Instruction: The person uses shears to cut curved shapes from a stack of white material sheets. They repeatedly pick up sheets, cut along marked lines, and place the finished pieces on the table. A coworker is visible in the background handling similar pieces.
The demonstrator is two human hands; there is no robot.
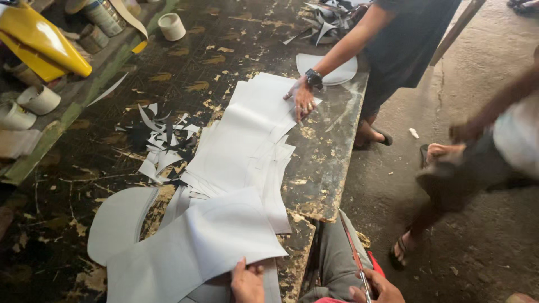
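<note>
Two hands: a grey sheet (196, 247) is pinched by the left (247, 283), scissors (355, 258) gripped at 3 o'clock by the right (377, 287).

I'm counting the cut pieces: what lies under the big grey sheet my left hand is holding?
Under the big grey sheet, held by the left hand, more grey sheets overlap in a stack on the worn table. How many lie beneath is hidden.

Co-worker's hand (303, 98) across sheets (241, 146)
</note>
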